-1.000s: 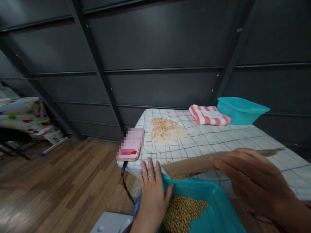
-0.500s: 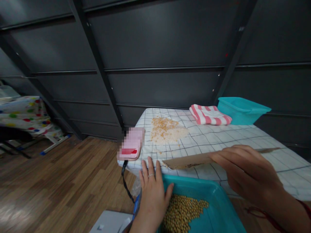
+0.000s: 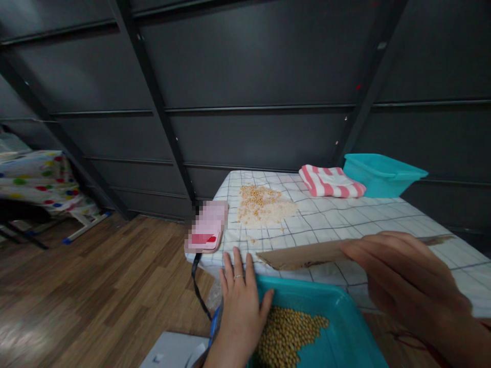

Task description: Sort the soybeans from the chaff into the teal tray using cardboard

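Note:
My right hand (image 3: 414, 281) grips a long strip of brown cardboard (image 3: 303, 255), held along the front edge of the table. With fingers spread, my left hand (image 3: 241, 306) rests at the left rim of a teal plastic basin (image 3: 345, 327), its fingertips reaching the tablecloth (image 3: 333, 225). Inside the basin lie many soybeans (image 3: 287, 335), gathered toward its left side. A loose patch of white rice grains (image 3: 278, 212) mixed with yellow soybeans (image 3: 259, 196) is spread on the checked cloth beyond my hands. A few stray grains lie closer to the edge.
At the table's left corner is a pink phone (image 3: 209, 227) with a black strap. Farther back, a folded red-and-white striped towel (image 3: 332, 181) sits beside a second teal basin (image 3: 383, 176). A dark panelled wall (image 3: 249, 138) stands behind the table. Wooden floor (image 3: 153, 276) shows at left.
My right hand has shifted slightly to the right along the cardboard strip, whose right end also sits a bit farther right. My left hand stays in place.

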### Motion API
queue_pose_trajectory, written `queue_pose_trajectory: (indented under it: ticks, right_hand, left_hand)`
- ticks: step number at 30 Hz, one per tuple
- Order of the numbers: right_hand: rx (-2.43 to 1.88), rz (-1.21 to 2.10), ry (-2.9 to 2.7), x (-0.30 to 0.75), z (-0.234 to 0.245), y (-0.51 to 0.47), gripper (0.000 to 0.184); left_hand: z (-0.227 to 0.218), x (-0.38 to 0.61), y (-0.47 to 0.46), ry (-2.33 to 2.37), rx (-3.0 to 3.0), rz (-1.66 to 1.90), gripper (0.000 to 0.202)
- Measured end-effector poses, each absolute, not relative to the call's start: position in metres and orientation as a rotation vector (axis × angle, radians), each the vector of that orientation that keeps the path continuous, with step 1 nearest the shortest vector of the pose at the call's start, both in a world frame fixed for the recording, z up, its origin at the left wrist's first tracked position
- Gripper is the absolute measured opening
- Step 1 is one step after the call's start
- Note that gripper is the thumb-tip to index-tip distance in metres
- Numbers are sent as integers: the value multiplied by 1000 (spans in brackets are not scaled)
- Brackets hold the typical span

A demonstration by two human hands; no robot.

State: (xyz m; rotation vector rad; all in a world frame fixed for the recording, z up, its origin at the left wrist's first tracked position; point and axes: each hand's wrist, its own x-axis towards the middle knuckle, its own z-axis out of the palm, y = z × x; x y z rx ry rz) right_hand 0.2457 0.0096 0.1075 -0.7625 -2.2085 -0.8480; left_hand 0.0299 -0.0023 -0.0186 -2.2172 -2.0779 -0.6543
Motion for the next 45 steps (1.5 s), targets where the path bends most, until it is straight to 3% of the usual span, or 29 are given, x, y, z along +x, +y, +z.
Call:
queue_pose_trajectory:
  ticks: [45]
  right_hand:
    - [-628, -823, -2292, 245, 114, 4, 31]
  left_hand:
    - [-14, 30, -2, -2103, -2253, -659, 61]
